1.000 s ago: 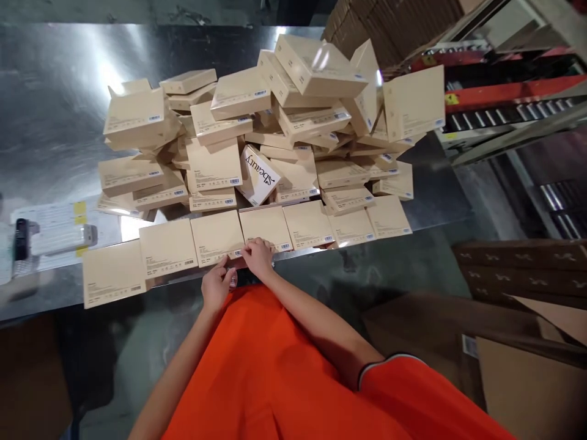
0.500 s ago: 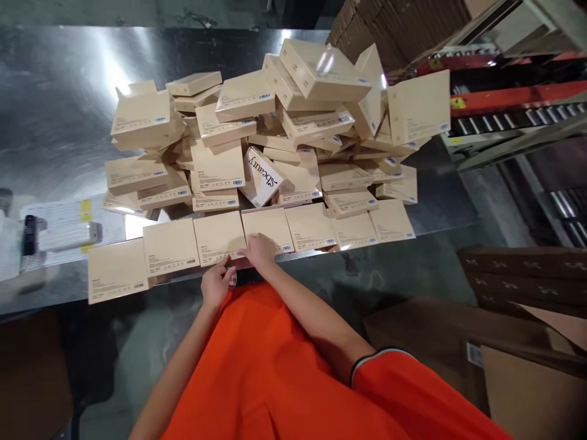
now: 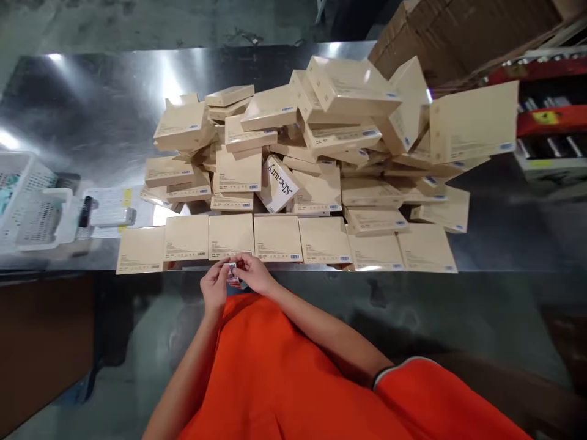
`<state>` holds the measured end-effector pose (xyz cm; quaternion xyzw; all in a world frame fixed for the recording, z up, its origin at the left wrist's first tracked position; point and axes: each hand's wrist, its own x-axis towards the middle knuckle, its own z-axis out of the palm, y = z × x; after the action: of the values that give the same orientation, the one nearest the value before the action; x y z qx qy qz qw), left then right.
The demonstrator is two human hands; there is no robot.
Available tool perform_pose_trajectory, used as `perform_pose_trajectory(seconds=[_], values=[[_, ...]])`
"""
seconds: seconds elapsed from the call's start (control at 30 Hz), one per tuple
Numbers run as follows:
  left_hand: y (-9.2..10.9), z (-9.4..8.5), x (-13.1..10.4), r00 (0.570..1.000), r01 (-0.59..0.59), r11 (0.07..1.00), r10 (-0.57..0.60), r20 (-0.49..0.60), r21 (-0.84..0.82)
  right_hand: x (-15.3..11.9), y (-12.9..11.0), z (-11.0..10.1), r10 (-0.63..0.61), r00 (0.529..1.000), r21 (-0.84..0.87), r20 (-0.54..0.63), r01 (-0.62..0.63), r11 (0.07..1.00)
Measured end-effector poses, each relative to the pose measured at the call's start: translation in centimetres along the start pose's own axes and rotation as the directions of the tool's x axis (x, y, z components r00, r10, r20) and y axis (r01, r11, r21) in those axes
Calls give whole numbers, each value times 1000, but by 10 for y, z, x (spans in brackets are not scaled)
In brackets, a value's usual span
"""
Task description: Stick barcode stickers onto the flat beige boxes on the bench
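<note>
In front of my body, at the table's near edge, my left hand [image 3: 214, 287] pinches a small strip of barcode stickers [image 3: 232, 271]. My right hand [image 3: 255, 275] meets it from the other side, its fingers closed at the strip's upper edge. Just beyond the hands lies a flat cream box [image 3: 230, 234] with small print and a barcode area along its near side, partly covered by my fingers. It belongs to a row of similar boxes along the edge, including one box [image 3: 277, 237] to its right and another [image 3: 186, 237] to its left.
Behind the row, many cream boxes [image 3: 238, 170] are piled loosely; one white box [image 3: 277, 184] reads "Sbeauty". White baskets [image 3: 46, 217] and a small white device [image 3: 112, 216] stand left on the metal table [image 3: 105, 134]. Cardboard [image 3: 440, 40] and a red-edged rack [image 3: 557, 116] are at right.
My right hand has left the box in the row and come to the sticker strip in my left hand. The camera view has turned and shifted left.
</note>
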<state>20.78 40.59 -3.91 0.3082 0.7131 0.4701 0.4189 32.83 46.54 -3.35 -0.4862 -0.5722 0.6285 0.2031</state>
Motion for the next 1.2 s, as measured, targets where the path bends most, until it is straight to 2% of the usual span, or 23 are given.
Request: perform_pose_trajectory(seconds=[0.1,0.2,0.3,0.5,0.6,0.7,0.83,0.9,1.07,1.2], values=[[2,-4,-5,999,-23,999,24,38,-46,-2,-6,8,-34,999,113,1,33,993],[4,-17,1,990,-52,995,62,125,-84,-1,-12,14,-55,998,165,-33,60,984],[5,-39,16,974,-68,995,81,210,-67,5,-18,30,-55,996,192,-76,69,979],[3,-89,51,933,-104,991,68,352,82,21,-23,82,-17,985,218,-172,54,975],[1,-104,62,918,-136,977,63,391,164,23,-26,103,1,963,153,-271,42,987],[-5,-113,70,907,-172,953,54,418,248,25,-27,113,23,921,46,-388,-6,999],[-17,-123,81,902,-226,925,80,424,306,39,-22,107,69,837,-117,-543,-157,981],[-25,-129,88,904,-248,912,98,417,325,52,-19,103,88,814,-199,-574,-243,949],[-36,-141,102,887,-258,873,45,459,413,82,-13,108,142,827,-377,-544,-392,839],[-34,-141,104,884,-245,847,-5,468,472,88,-11,116,171,839,-472,-517,-447,760]])
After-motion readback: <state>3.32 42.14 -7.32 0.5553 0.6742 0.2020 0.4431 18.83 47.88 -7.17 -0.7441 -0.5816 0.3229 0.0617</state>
